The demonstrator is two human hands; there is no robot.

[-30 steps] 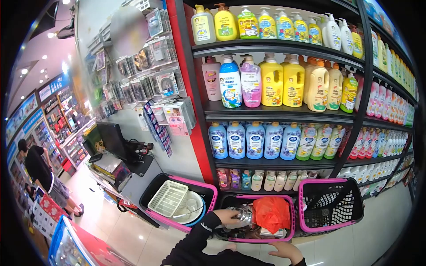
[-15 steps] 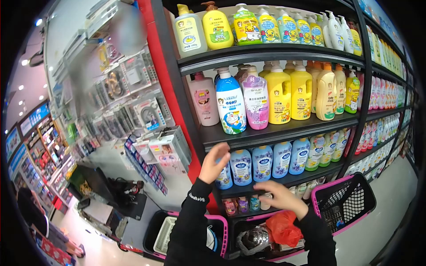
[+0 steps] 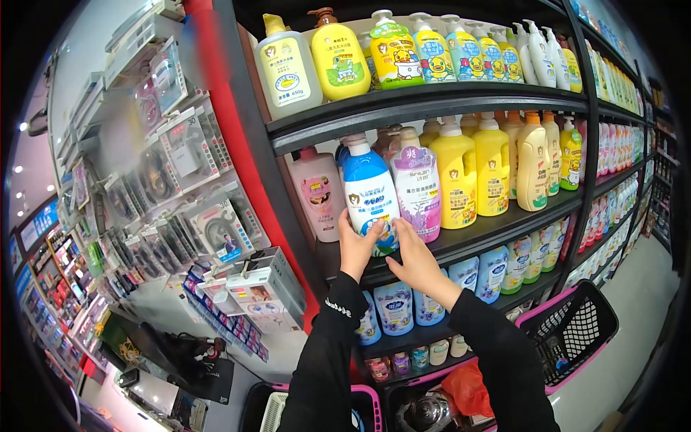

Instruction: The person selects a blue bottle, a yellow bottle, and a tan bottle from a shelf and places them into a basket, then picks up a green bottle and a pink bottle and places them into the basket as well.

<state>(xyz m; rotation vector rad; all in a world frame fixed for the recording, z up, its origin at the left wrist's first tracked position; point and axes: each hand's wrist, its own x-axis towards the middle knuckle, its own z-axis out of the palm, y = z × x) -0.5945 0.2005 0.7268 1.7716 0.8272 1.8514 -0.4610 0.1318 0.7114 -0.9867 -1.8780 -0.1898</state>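
Observation:
A blue and white pump bottle point(image 3: 370, 189) with a cartoon label stands on the middle shelf. My left hand point(image 3: 357, 246) is on its lower left side, thumb across the front. My right hand point(image 3: 420, 261) curls against its lower right side, so the bottle sits between both hands. Right beside it are a pink and white pump bottle point(image 3: 418, 189) with a purple neck tag and, on the left, a pink bottle point(image 3: 317, 196). The bottle's base is partly hidden by my hands.
Yellow jugs point(image 3: 458, 176) continue along the middle shelf point(image 3: 475, 229). Blue bottles point(image 3: 395, 308) line the shelf below. Pump bottles point(image 3: 340, 61) fill the upper shelf. On the floor is a pink-rimmed black basket point(image 3: 529, 317); packaged accessories point(image 3: 188, 147) hang at left.
Both hands have moved up from in front of the lower shelf and closed on the blue and white pump bottle. The view has come closer to the shelves.

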